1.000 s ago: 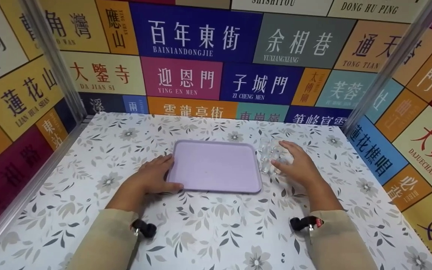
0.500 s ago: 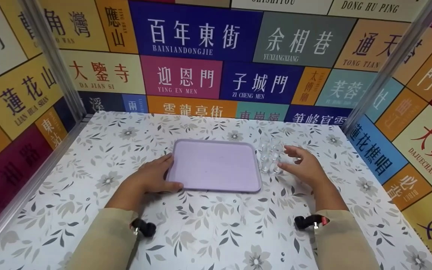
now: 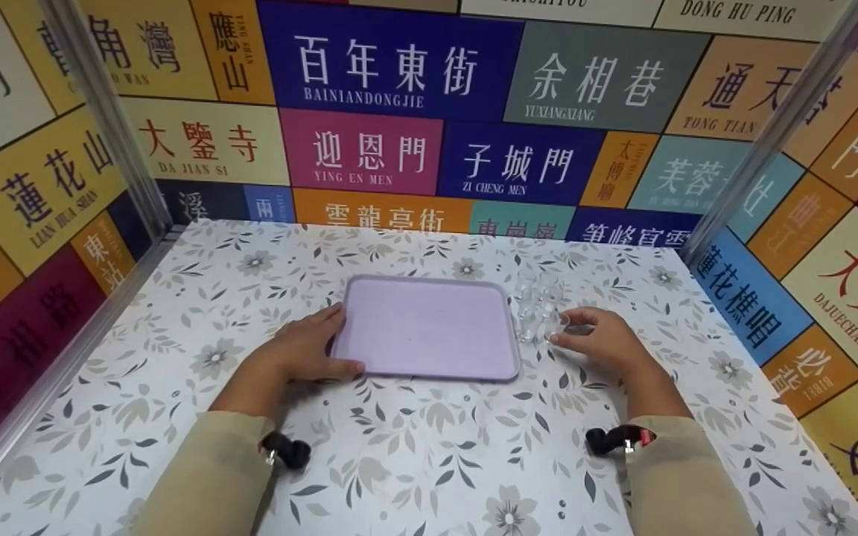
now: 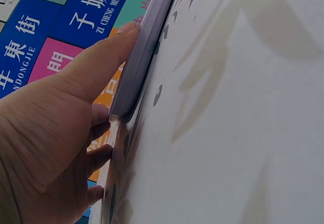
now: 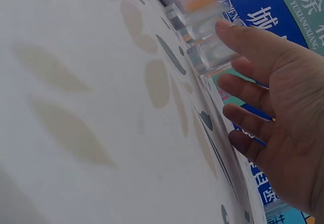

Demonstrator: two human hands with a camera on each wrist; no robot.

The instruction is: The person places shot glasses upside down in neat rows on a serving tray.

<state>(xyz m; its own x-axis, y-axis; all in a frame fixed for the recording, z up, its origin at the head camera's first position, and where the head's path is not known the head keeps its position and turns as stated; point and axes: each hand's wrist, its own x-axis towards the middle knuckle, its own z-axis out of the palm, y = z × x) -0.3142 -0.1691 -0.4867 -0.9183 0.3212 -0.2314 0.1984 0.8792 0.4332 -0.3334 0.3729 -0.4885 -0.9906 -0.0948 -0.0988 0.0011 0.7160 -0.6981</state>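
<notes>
A pale purple tray (image 3: 429, 327) lies flat on the table. My left hand (image 3: 313, 348) rests against its left side, the thumb at the near left corner and the other fingers fairly straight. In the left wrist view, the thumb (image 4: 109, 49) touches the tray's rim (image 4: 144, 51). Just right of the tray stand several small clear glasses (image 3: 529, 305), upright and close together. My right hand (image 3: 600, 339) pinches the nearest right-hand glass (image 5: 215, 52) between thumb and index finger. Its other fingers stay loosely bent, apart from the glasses. The index fingertip is partly hidden.
A white tablecloth with grey leaves and flowers (image 3: 429, 447) covers the table. Panels with large printed characters (image 3: 392, 67) enclose the back and both sides. Clear upright strips (image 3: 120, 126) mark the corners.
My right hand has drawn back from beside the glasses, then come nearer and lower, its thumb and index finger closing on the front right glass. My left hand and the tray stay in place.
</notes>
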